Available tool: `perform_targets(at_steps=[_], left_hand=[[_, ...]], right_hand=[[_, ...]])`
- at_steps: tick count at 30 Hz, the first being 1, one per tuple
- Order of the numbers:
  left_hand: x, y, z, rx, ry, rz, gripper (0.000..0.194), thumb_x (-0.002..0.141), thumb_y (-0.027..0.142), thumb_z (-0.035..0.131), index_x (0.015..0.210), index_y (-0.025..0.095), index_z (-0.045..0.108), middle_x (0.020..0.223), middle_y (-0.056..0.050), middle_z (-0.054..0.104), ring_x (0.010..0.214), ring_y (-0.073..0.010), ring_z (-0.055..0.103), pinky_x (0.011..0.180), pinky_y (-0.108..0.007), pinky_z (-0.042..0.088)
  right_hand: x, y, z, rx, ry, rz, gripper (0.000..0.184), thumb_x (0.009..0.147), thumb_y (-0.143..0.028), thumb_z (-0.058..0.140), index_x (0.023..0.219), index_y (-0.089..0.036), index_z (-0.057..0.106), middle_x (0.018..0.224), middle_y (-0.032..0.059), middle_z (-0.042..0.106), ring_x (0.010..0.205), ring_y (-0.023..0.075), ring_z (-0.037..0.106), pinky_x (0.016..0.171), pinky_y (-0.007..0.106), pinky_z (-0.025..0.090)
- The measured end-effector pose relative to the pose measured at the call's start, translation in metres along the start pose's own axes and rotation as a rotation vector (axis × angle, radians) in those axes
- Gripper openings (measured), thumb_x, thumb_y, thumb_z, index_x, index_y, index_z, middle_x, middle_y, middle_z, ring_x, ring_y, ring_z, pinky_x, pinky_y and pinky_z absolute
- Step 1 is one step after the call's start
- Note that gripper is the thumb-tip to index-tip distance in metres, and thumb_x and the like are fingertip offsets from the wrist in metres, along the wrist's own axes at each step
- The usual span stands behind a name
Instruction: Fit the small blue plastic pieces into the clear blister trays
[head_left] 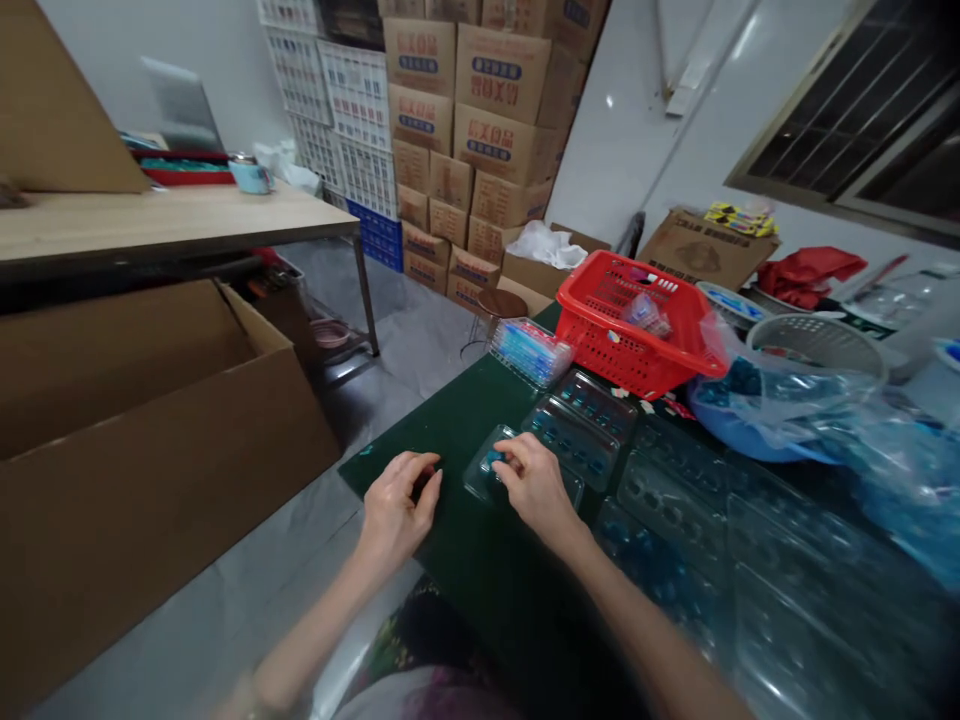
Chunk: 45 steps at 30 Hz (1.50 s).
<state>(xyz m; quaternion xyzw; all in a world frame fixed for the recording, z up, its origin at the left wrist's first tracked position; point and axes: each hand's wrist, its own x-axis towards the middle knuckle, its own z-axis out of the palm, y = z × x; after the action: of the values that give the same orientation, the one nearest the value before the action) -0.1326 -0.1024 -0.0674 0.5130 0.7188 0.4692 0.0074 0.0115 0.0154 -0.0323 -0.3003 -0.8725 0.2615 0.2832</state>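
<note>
The right hand (534,485) is seen at the centre of the frame, its grip pressed together, with the fingertips pinching a small blue piece (494,458) inside a transparent plastic blister tray (480,478). The tray is laid on a dark green table (442,540), and the left hand (397,505) is held just beside it. The grip of the left hand is curled closed around a small dark piece (426,482), whose shape is mostly hidden by the fingers. Blister trays with blue pieces in their cavities (577,430) are laid just beyond the right hand, and further transparent trays (675,500) are spread toward the lower right of the frame. Farther up the table, a transparent box of blue items (531,352) is placed beside a red plastic basket (626,330). To the right of the basket, a blue basin (739,425) is partly wrapped in a plastic bag, near a white perforated basket (817,345). Stacked cardboard cartons (465,130) are seen at the upper centre, a wooden table (150,220) at the upper left, and an open cardboard box (150,470) at the lower left.
</note>
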Motion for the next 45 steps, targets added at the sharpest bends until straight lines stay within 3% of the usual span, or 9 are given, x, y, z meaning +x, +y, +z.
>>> perform_targets(at_steps=[6,12,18,22,26,31,36,40,45], left_hand=[[0.000,0.003,0.002,0.005,0.034,0.040,0.015,0.078,0.020,0.050,0.091,0.016,0.057,0.079,-0.005,0.057,0.074,-0.0159,0.053,0.066,-0.028,0.043],[-0.001,0.004,0.002,-0.010,0.024,0.048,0.015,0.077,0.018,0.051,0.090,0.016,0.057,0.080,-0.005,0.058,0.075,-0.0160,0.054,0.066,-0.028,0.043],[-0.001,0.004,0.002,0.007,0.008,0.039,0.016,0.077,0.018,0.051,0.091,0.016,0.057,0.081,-0.005,0.057,0.076,-0.0163,0.054,0.067,-0.028,0.043],[0.001,0.002,-0.001,-0.043,0.016,-0.012,0.017,0.079,0.018,0.048,0.093,0.018,0.057,0.082,-0.004,0.056,0.077,-0.0154,0.054,0.067,-0.027,0.044],[0.013,0.007,-0.001,-0.050,-0.010,0.042,0.018,0.080,0.018,0.045,0.094,0.019,0.057,0.086,-0.004,0.056,0.079,-0.0149,0.054,0.069,-0.026,0.044],[0.037,0.026,0.010,0.210,-0.234,0.259,0.024,0.082,0.021,0.041,0.100,0.020,0.057,0.088,-0.006,0.055,0.081,-0.0175,0.050,0.067,-0.028,0.041],[0.054,0.027,0.022,0.358,-0.423,0.398,0.025,0.083,0.020,0.036,0.080,0.021,0.061,0.081,-0.005,0.054,0.075,-0.0175,0.048,0.060,-0.026,0.038],[0.062,0.015,0.031,0.311,-0.439,0.459,0.024,0.082,0.025,0.038,0.078,0.020,0.061,0.077,-0.005,0.054,0.073,-0.0173,0.049,0.062,-0.027,0.039],[0.060,0.012,0.034,0.360,-0.388,0.444,0.022,0.081,0.028,0.040,0.084,0.020,0.061,0.077,-0.004,0.054,0.074,-0.0181,0.052,0.062,-0.027,0.041]], right_hand=[[0.006,0.004,0.010,-0.351,-0.123,-0.032,0.018,0.079,-0.020,0.049,0.093,-0.021,0.059,0.089,0.0040,0.056,0.076,0.0149,0.055,0.067,0.024,0.041],[0.012,-0.002,0.014,-0.494,-0.220,0.007,0.014,0.079,-0.026,0.050,0.086,-0.021,0.061,0.085,0.0043,0.057,0.073,0.0165,0.056,0.061,0.025,0.039],[0.020,-0.001,0.005,-0.434,-0.305,0.038,0.015,0.073,-0.028,0.058,0.085,-0.020,0.061,0.081,0.0045,0.060,0.070,0.0165,0.057,0.060,0.026,0.040],[0.015,0.011,-0.019,-0.194,-0.256,0.070,0.048,0.068,-0.025,0.062,0.114,-0.021,0.048,0.086,0.0013,0.061,0.060,0.0106,0.055,0.058,0.023,0.043],[-0.012,0.024,-0.052,0.063,-0.096,0.150,0.038,0.073,-0.020,0.054,0.111,-0.020,0.051,0.089,0.0025,0.060,0.060,0.0099,0.055,0.058,0.023,0.044],[-0.069,0.041,-0.091,0.063,-0.014,0.292,0.025,0.076,-0.023,0.052,0.099,-0.019,0.058,0.083,0.0025,0.061,0.062,0.0116,0.055,0.058,0.024,0.045],[-0.124,0.059,-0.122,-0.013,0.081,0.418,0.023,0.077,-0.025,0.050,0.098,-0.020,0.059,0.081,0.0027,0.062,0.065,0.0131,0.056,0.058,0.024,0.045],[-0.146,0.060,-0.131,-0.102,0.132,0.392,0.020,0.079,-0.022,0.047,0.093,-0.020,0.061,0.079,0.0032,0.061,0.065,0.0138,0.056,0.058,0.025,0.044],[-0.151,0.041,-0.125,-0.311,0.110,0.357,0.019,0.079,-0.022,0.047,0.094,-0.022,0.060,0.084,0.0030,0.060,0.068,0.0145,0.056,0.062,0.026,0.042]])
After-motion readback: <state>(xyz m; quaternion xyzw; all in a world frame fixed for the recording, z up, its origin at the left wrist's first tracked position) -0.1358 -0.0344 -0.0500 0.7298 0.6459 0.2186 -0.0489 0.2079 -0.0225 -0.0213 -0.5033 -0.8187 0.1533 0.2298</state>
